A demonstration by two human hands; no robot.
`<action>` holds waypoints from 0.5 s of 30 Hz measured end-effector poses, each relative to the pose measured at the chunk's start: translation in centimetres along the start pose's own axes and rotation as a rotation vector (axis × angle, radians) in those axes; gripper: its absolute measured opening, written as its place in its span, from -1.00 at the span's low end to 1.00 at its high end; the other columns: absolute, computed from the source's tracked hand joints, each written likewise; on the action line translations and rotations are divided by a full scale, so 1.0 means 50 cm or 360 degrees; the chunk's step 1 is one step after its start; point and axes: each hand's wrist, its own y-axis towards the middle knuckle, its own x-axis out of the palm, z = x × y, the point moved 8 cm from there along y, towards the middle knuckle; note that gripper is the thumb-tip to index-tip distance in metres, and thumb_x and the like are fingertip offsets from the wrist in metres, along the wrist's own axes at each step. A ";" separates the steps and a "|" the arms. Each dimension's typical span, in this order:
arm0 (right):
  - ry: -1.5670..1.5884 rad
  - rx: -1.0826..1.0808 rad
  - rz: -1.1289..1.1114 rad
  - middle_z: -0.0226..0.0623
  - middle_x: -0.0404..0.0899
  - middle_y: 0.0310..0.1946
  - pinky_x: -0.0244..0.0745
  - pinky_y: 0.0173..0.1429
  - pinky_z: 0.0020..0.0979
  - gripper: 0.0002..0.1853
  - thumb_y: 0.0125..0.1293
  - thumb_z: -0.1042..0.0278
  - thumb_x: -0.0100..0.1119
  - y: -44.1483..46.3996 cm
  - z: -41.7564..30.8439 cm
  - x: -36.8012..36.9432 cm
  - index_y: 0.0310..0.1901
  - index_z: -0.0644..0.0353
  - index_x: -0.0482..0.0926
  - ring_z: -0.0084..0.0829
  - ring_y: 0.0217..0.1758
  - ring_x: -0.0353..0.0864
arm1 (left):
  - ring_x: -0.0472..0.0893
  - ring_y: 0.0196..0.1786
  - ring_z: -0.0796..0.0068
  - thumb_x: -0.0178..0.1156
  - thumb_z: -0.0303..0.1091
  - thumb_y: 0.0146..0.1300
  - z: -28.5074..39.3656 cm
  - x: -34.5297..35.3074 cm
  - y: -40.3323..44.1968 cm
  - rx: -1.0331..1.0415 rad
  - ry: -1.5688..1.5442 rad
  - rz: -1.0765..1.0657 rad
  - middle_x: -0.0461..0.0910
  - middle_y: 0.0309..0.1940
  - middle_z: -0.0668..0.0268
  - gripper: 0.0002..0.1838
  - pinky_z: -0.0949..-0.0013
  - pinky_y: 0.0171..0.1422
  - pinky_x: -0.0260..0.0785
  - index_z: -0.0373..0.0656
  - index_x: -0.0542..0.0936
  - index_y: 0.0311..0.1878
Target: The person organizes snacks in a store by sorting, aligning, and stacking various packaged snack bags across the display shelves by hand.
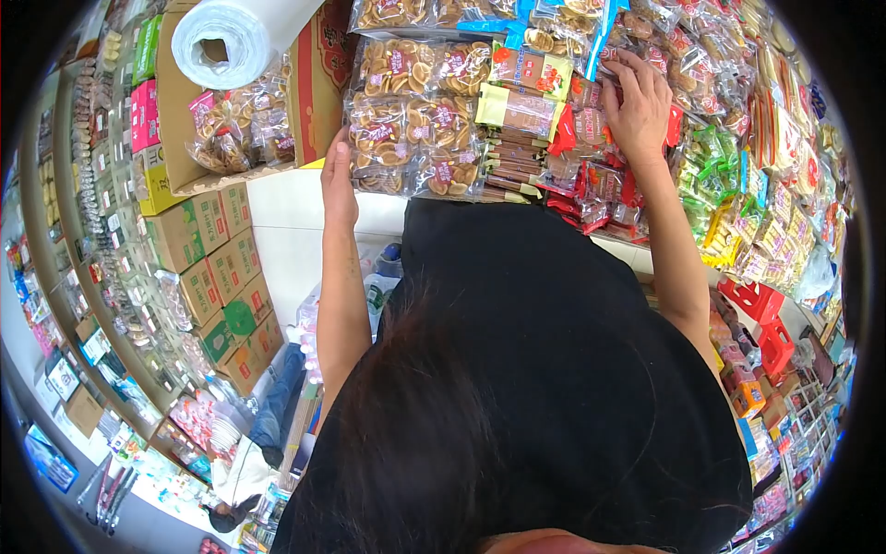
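Note:
My left hand (pixel 339 185) rests upright along the left side of the stacked clear bags of round biscuits (pixel 380 138), its fingers stretched out and seen edge-on. Across the display, my right hand (pixel 639 111) reaches over red-and-clear wrapped snack packets (pixel 593 129). Its fingers are apart and bent a little, with the tips on or just above the packets; I cannot see anything gripped. Between the hands lie yellow-ended packets of brown snack bars (pixel 521 111) and a stack of thin brown bars (pixel 512 166).
An open cardboard box (pixel 309 92) with bagged snacks and a roll of clear plastic bags (pixel 221 46) stands at left. Stacked cartons (pixel 208 277) line the floor. Red plastic stools (pixel 761 323) are at right. Another person (pixel 245 471) is at lower left, near shelves.

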 end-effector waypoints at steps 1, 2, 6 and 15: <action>-0.0002 0.0002 -0.0002 -0.49 0.51 0.08 0.27 0.20 -0.24 -0.72 0.14 0.36 0.23 0.000 0.000 0.000 -0.07 -0.04 0.57 -0.29 0.13 0.45 | 0.36 0.29 0.39 0.01 -0.03 0.43 0.000 0.000 0.000 0.0000 0.0000 0.0000 0.41 0.24 0.18 -0.42 0.35 0.42 0.10 -0.31 0.36 0.31; -0.0002 0.0002 -0.0003 -0.49 0.51 0.08 0.27 0.20 -0.24 -0.72 0.14 0.36 0.23 0.000 0.000 0.001 -0.07 -0.04 0.57 -0.29 0.13 0.45 | 0.36 0.29 0.39 0.01 -0.03 0.43 0.000 0.000 0.001 0.0004 -0.0007 -0.0006 0.41 0.24 0.18 -0.42 0.35 0.42 0.10 -0.32 0.36 0.31; -0.0001 0.0004 -0.0014 -0.48 0.51 0.08 0.27 0.21 -0.24 -0.72 0.14 0.36 0.23 0.000 0.001 0.001 -0.07 -0.03 0.57 -0.28 0.14 0.45 | 0.36 0.29 0.39 0.00 -0.04 0.43 -0.002 -0.001 0.002 0.0019 0.0006 -0.0009 0.42 0.24 0.18 -0.42 0.35 0.42 0.10 -0.33 0.36 0.31; 0.0004 -0.0001 -0.0008 -0.47 0.51 0.08 0.28 0.20 -0.24 -0.72 0.14 0.36 0.23 0.001 -0.002 -0.001 -0.07 -0.01 0.57 -0.27 0.14 0.45 | 0.35 0.31 0.39 -0.01 -0.03 0.43 -0.001 -0.002 0.002 0.0017 0.0023 -0.0004 0.41 0.25 0.17 -0.42 0.35 0.43 0.07 -0.34 0.36 0.30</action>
